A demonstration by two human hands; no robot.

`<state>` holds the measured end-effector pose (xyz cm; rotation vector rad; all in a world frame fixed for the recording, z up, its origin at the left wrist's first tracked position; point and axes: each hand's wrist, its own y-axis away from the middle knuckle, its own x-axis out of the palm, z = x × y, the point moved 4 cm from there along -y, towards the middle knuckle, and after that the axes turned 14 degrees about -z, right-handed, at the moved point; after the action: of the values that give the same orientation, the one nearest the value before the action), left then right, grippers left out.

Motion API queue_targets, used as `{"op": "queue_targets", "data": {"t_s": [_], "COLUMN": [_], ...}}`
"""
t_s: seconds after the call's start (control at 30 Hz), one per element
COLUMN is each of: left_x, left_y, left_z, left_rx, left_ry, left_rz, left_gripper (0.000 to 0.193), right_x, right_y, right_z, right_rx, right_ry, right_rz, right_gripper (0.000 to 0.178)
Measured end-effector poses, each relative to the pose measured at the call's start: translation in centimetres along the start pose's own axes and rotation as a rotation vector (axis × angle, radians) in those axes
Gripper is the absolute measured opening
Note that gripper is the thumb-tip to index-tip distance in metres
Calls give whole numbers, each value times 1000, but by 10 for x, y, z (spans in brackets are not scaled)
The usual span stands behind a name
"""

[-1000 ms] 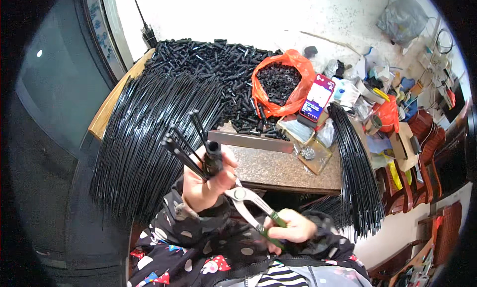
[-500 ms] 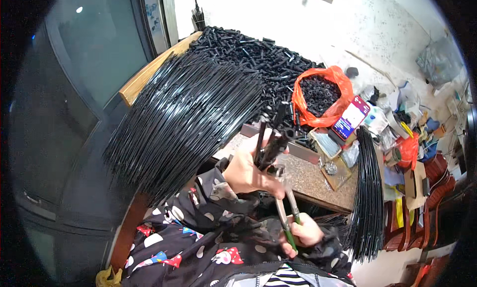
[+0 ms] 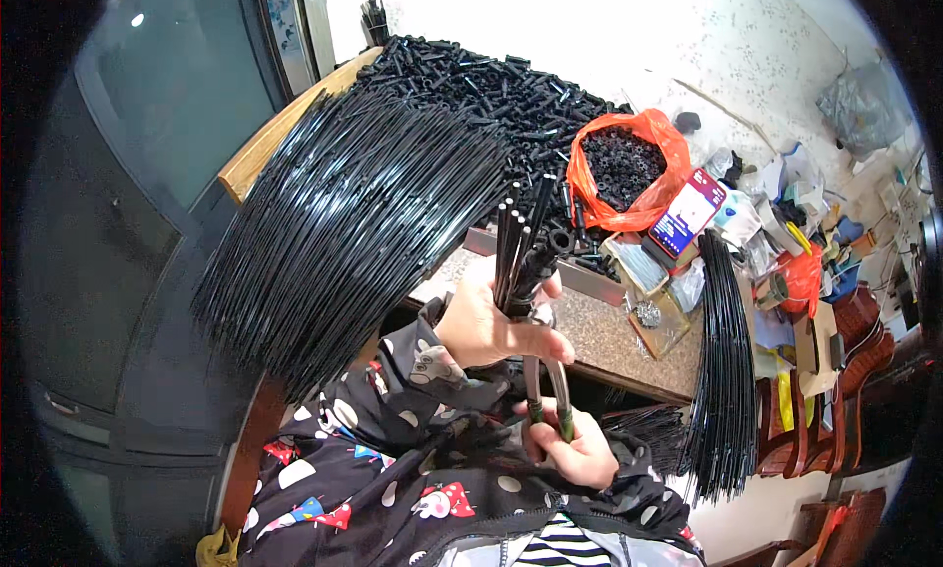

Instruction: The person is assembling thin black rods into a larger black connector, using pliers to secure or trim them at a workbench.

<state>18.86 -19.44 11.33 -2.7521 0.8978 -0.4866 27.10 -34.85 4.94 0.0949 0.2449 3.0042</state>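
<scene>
My left hand [image 3: 474, 324] is closed around several thin black rods [image 3: 507, 253] and a black ribbed tubular fitting [image 3: 537, 265], all standing upright out of the fist. My right hand [image 3: 582, 451] grips the green handles of metal pliers [image 3: 557, 382] below. The pliers' head reaches up to the lower end of the fitting, beside my left thumb; the thumb and fingers partly hide the jaws, so I cannot tell what they bite on.
A wide sheaf of black rods [image 3: 344, 223] covers the left of the table [image 3: 629, 356]. Behind it lies a heap of short black tubes [image 3: 471, 86]. An orange bag [image 3: 678, 155] holds small black parts; beside it are a phone [image 3: 688, 214] and another rod bundle [image 3: 722, 371].
The pliers' handles have come closer together and stand more upright, with my right hand shifted up and left. The rods in my left hand now stand fanned more visibly.
</scene>
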Motion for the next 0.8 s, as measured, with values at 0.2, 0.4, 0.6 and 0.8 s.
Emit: {"op": "queue_targets", "data": {"t_s": [0.2,0.4,0.6,0.8], "left_x": [0,5,26,21], "left_y": [3,0,0,-3], "left_z": [-2,19,27,35], "left_rx": [75,-47,-102,52], "left_ry": [-135,-125,-110,-166], "left_rz": [-20,-41,-190,-189], "left_gripper": [42,33,25,34], "right_x": [-8,-12,-1,-39], "right_y": [1,0,-3,-20], "right_z": [23,-11,-35,-13], "right_rx": [266,215,306,147], "right_ry": [-338,-310,-309,-72], "right_rz": [300,166,-36,-394], "right_gripper": [55,42,8,8]}}
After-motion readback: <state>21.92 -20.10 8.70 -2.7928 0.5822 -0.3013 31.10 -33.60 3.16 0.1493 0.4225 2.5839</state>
